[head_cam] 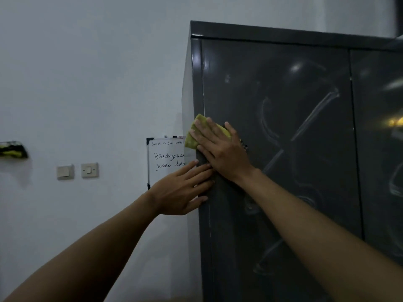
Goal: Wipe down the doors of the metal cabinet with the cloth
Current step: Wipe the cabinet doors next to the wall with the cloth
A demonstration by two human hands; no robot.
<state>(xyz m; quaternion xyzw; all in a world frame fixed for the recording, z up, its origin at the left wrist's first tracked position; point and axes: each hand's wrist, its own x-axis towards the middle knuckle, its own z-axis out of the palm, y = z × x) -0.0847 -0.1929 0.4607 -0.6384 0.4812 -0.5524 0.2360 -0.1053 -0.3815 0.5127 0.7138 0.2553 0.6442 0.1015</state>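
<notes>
Two hands met at the front left corner of the metal cabinet (261,31). The right hand (220,150) lay flat, fingers straight and spread, pressing the yellow-green cloth (191,142) against the left edge of the cabinet's left door (294,94). Just below it, the left hand (182,191) rested open on the cabinet's corner, fingers straight, holding nothing. Left of the cabinet hung a handwritten whiteboard (165,162), partly hidden by the cabinet's side, with two wall switches (89,170) farther left.

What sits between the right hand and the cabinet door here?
The yellow-green cloth, pressed flat under the right hand against the left door near its outer edge; the head view shows it.
</notes>
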